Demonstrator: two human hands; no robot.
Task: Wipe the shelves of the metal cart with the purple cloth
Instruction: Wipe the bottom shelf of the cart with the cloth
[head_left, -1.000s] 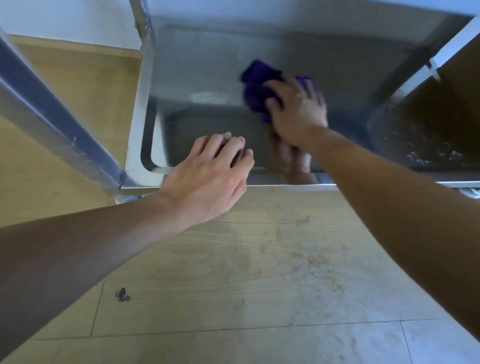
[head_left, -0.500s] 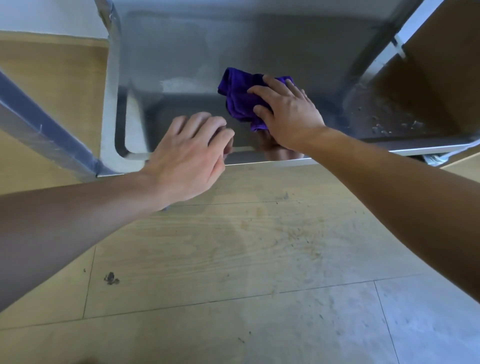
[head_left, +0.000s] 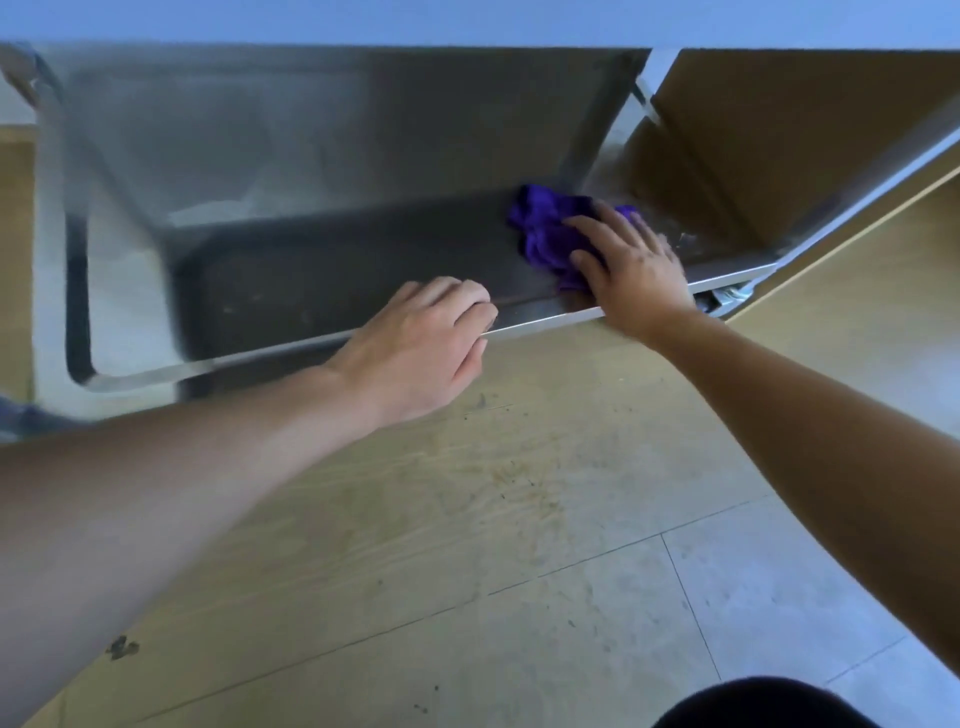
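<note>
The purple cloth (head_left: 545, 234) lies bunched on the right part of the metal cart's bottom shelf (head_left: 337, 270). My right hand (head_left: 634, 270) presses on the cloth with fingers spread over it, close to the shelf's right front corner. My left hand (head_left: 421, 343) sits on the shelf's front rim (head_left: 260, 356), its fingers curled over the edge. Part of the cloth is hidden under my right hand.
A higher shelf of the cart (head_left: 467, 26) overhangs along the top of the view. A cardboard box (head_left: 779, 145) stands right of the cart, and a caster wheel (head_left: 727, 299) shows under the right corner. The cart's left frame tube (head_left: 78, 291) bends down to the wooden floor (head_left: 467, 519).
My right hand has slid the cloth from the middle of the shelf to its right front corner. My left hand has stayed on the front rim. The view has shifted left.
</note>
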